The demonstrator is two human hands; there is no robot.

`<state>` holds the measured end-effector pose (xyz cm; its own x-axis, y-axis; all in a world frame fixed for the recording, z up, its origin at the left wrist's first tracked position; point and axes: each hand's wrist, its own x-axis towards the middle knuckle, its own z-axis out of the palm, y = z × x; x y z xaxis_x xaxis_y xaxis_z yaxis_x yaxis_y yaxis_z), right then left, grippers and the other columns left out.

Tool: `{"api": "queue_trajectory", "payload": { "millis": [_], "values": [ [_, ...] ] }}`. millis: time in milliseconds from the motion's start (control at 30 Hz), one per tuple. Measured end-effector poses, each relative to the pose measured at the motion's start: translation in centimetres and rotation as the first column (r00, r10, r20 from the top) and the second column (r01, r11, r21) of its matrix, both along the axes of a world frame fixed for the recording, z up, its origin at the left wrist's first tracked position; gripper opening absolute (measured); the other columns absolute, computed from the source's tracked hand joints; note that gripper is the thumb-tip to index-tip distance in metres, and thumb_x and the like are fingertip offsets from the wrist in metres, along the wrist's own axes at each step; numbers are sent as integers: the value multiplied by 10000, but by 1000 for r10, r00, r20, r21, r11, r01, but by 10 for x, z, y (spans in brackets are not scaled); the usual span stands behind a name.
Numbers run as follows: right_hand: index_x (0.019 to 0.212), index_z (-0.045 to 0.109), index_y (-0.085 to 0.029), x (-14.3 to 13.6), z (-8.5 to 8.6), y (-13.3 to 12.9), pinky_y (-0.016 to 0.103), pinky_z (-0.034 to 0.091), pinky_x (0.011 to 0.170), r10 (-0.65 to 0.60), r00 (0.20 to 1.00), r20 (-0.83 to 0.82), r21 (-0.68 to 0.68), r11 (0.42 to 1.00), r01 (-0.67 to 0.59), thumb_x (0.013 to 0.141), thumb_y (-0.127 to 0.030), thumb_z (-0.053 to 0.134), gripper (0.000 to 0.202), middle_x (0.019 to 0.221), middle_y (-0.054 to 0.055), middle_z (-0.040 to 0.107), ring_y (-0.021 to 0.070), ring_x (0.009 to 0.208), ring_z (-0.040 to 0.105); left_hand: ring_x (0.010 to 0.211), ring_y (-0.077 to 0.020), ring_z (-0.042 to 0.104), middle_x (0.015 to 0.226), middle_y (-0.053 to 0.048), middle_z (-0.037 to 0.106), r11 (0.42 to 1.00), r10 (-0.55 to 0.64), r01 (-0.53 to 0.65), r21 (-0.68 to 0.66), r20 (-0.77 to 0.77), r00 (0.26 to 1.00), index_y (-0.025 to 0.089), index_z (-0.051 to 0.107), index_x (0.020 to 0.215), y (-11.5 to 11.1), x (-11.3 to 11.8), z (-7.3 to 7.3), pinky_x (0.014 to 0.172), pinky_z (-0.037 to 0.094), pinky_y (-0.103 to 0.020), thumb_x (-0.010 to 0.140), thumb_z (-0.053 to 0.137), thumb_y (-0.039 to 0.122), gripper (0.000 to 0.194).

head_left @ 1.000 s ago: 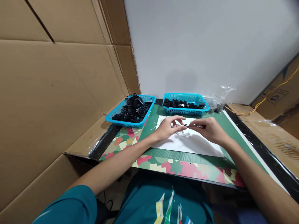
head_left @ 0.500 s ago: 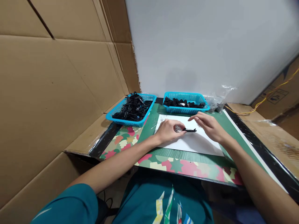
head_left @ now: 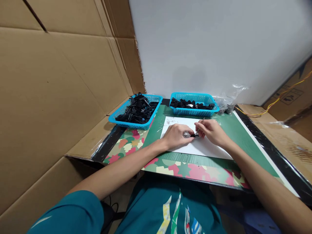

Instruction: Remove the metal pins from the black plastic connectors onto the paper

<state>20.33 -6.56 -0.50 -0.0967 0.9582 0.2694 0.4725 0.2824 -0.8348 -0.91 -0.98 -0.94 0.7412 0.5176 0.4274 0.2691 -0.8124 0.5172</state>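
My left hand is closed over a white sheet of paper, with thumb and finger gripping one end of a small black plastic part. Through the gap between those fingers shows a shiny, silvery heap, too small to make out. My right hand pinches a thin dark stick-like tool. It slants down to the black part, and the right fingertips are close beside that part's far end. Whether the tool touches the part I cannot tell.
A blue basket heaped with black plastic parts stands at the back left. Another blue basket holds more black pieces. Right of it lies a clear plastic bag. Tiny bits are scattered on the paper. Cardboard walls the left side.
My right hand has moved down and left to the black part, its fingers now pinched together; the thin tool shows in them. My left hand keeps its hold on the part.
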Motion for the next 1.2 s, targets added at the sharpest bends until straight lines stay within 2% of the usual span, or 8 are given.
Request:
{"api": "queue_trajectory", "payload": {
  "millis": [433, 633, 900, 1000, 1067, 1133, 1200],
  "values": [
    [610, 569, -212, -6, 1, -1, 321, 411, 651, -48, 978, 205, 107, 994, 26, 1058, -507, 515, 539, 579, 13, 618, 151, 545, 548, 782, -163, 735, 946, 8, 834, 1000, 19, -20, 4, 19, 1000, 249, 842, 907, 4, 1, -8, 703, 486, -277, 863, 799, 282, 70],
    [608, 536, -217, -8, 4, -2, 327, 377, 639, -42, 969, 244, 124, 992, 12, 1050, -561, 497, 561, 603, 20, 609, 149, 553, 501, 755, -159, 723, 933, -4, 831, 1000, 3, -4, 15, 36, 999, 231, 832, 880, 5, 2, -10, 713, 492, -277, 858, 791, 258, 54],
    [641, 541, -219, -12, 2, -3, 314, 365, 610, -31, 974, 225, 150, 989, -3, 1053, -547, 483, 529, 596, 18, 602, 151, 551, 490, 686, -138, 658, 862, -26, 810, 996, -16, 21, -84, 57, 998, 185, 827, 882, 4, 3, -9, 664, 470, -259, 834, 763, 188, 81],
    [673, 546, -226, -11, 3, -3, 306, 376, 594, -147, 981, 127, 252, 961, 111, 1073, -552, 450, 525, 598, 21, 604, 159, 543, 524, 645, -128, 626, 890, -32, 812, 993, 63, -55, -102, 85, 994, 191, 827, 945, 4, 2, -2, 637, 479, -256, 862, 783, 270, 123],
    [674, 515, -237, -6, 4, -3, 306, 380, 590, -263, 963, 56, 359, 906, 226, 1081, -578, 422, 539, 604, 27, 597, 160, 533, 531, 644, -127, 617, 925, -34, 816, 986, 160, -153, -64, 130, 979, 200, 823, 973, 11, -1, 8, 637, 490, -258, 877, 784, 316, 155],
    [664, 464, -250, 0, 4, -2, 308, 372, 583, -332, 942, 50, 444, 852, 277, 1084, -609, 381, 560, 587, 28, 574, 158, 507, 516, 649, -132, 618, 954, -35, 818, 960, 272, -279, 17, 176, 946, 208, 819, 981, 25, -6, 24, 651, 503, -268, 887, 777, 348, 174],
    [659, 423, -257, 5, 2, -1, 311, 338, 565, -349, 930, 115, 499, 830, 250, 1089, -616, 345, 565, 554, 22, 541, 153, 475, 475, 660, -143, 630, 959, -36, 819, 910, 379, -401, 102, 184, 907, 212, 816, 987, 46, -10, 47, 670, 514, -280, 890, 768, 349, 174]
  ]
}}
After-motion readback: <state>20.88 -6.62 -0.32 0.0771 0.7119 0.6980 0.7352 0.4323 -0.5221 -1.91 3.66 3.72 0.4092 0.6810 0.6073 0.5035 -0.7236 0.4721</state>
